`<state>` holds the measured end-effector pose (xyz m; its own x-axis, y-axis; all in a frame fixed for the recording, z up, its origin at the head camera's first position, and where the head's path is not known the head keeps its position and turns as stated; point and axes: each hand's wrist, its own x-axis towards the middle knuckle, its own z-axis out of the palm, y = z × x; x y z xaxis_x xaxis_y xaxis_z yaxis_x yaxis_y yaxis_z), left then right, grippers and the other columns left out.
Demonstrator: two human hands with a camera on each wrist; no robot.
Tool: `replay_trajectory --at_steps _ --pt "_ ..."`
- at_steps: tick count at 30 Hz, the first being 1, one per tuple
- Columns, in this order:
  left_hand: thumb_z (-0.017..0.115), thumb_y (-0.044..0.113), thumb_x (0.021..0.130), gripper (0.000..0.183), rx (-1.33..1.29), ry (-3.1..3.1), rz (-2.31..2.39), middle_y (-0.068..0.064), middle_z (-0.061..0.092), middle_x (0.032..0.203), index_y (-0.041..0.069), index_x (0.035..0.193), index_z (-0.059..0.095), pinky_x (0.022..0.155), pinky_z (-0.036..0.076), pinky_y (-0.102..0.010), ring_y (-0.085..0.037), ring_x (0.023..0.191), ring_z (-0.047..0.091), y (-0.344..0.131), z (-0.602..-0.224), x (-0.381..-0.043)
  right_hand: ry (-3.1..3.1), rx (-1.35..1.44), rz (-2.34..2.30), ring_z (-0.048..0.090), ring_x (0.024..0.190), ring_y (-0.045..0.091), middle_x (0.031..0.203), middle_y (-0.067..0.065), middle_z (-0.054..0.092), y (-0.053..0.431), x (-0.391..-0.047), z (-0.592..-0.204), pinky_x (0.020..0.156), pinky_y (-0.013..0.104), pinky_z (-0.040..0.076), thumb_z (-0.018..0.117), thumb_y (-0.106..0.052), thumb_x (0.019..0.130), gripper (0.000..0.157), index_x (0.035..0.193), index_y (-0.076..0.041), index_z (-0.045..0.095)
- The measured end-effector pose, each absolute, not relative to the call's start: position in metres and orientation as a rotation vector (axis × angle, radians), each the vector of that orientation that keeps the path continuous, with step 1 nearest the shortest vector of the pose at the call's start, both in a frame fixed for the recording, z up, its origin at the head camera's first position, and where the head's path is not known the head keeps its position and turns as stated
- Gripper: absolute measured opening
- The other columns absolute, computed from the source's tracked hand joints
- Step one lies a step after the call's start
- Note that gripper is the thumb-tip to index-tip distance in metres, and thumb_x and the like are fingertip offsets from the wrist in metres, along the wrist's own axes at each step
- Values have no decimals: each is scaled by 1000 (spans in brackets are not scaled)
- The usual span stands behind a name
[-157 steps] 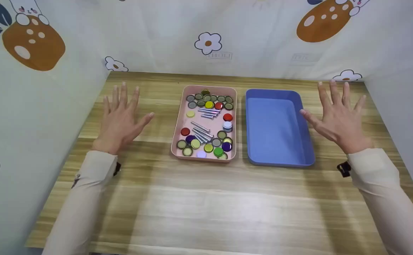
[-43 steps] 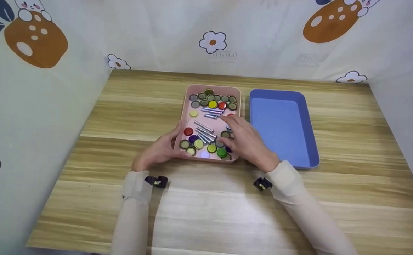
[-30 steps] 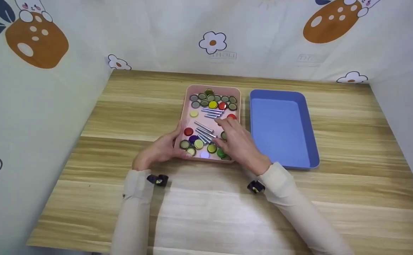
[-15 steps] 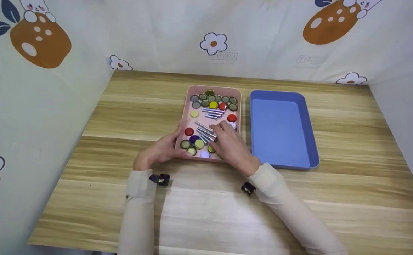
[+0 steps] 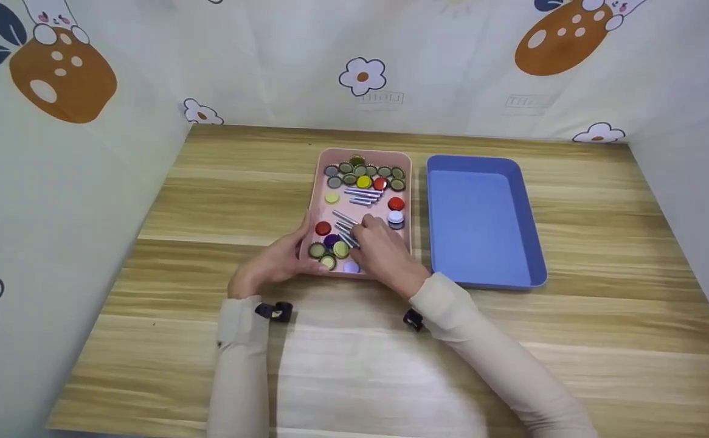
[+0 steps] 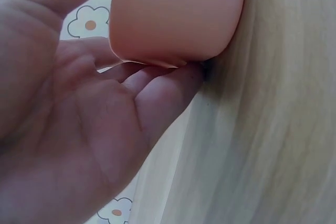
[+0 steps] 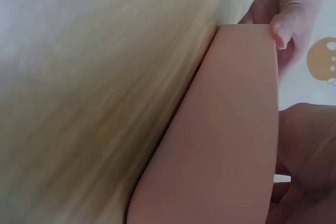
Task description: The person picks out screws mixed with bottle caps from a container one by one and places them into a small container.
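Observation:
On the table stands a pink tray [image 5: 409,182] of bottle caps and two bunches of thin silvery metal rods. My left hand [image 5: 272,260] grips its near left corner, the thumb at the rim. In the left wrist view the fingers [image 6: 163,95] lie against the outside of the tray's corner. Inside the tray my right hand [image 5: 382,252] reaches down at the nearer bunch of metal rods [image 5: 345,226], its curled fingers over their right ends. Whether it pinches any I cannot tell. The right wrist view shows mainly the tray's outer wall [image 7: 210,129].
Right of the pink tray stands an empty blue tray [image 5: 482,225]. Another bunch of metal rods [image 5: 363,194] and several bottle caps [image 5: 363,182] lie farther back in the pink tray. A patterned cloth wall [image 5: 269,73] rises behind the wooden table [image 5: 208,201].
From lying spread at either side, both hands came to the pink tray; the left took hold of its corner. The right hand slid leftward over the nearer rods, its fingers drawing in.

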<state>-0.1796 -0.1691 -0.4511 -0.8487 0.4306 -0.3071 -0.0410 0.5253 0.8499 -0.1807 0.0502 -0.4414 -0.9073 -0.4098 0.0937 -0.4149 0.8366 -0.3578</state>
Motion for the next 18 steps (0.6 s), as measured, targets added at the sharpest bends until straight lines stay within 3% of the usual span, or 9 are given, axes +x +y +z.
replay_trajectory --at_steps 8,18 --pt "80 25 85 116 322 2285 1282 -9 -3 170 24 161 -8 129 7 -45 -27 156 13 -169 -451 -179 -2996 712 508 61 90 32 97 17 63 48 -184 -446 76 46 57 75 -12 86 20 98 4 72" --pt "80 29 86 117 318 2285 1264 -8 -1 170 27 161 -10 129 7 -46 -26 157 11 -170 -451 -180 -3008 682 484 64 88 32 97 18 65 41 -186 -446 74 49 58 72 -9 88 14 96 3 73"
